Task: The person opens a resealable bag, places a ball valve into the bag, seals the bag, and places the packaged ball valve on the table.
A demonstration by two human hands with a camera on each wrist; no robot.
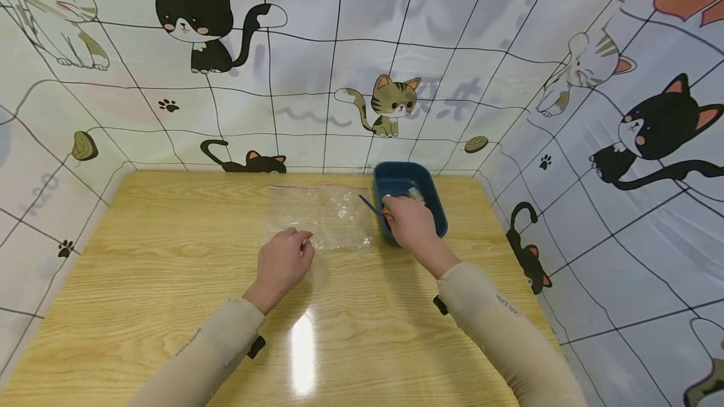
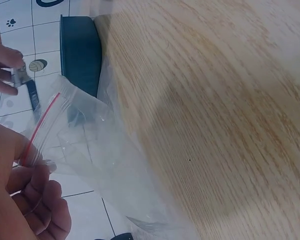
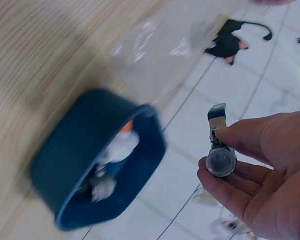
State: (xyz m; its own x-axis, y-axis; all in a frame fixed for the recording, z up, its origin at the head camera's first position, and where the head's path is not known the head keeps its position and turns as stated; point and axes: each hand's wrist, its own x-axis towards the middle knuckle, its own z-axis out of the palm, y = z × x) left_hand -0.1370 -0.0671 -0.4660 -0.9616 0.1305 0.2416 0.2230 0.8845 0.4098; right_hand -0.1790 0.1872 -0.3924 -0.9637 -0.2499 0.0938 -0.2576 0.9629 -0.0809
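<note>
My left hand (image 1: 285,262) pinches the edge of a clear zip bag (image 2: 100,145) near its red seal strip (image 2: 45,117). In the head view the bag (image 1: 345,222) spreads on the table left of a dark blue bin (image 1: 442,222). My right hand (image 3: 275,170) holds a small metal valve (image 3: 221,162) with a blue lever (image 2: 33,95) between thumb and fingers. In the head view, that hand is over the bin's left part. Inside the bin are a white piece with an orange part (image 3: 121,147) and a blurred metallic piece (image 3: 103,187).
A wood-grain table (image 1: 186,237) lies under everything. Behind it and at both sides hangs a white cloth (image 1: 317,112) with a grid and cartoon cats. The bin stands near the table's back right edge.
</note>
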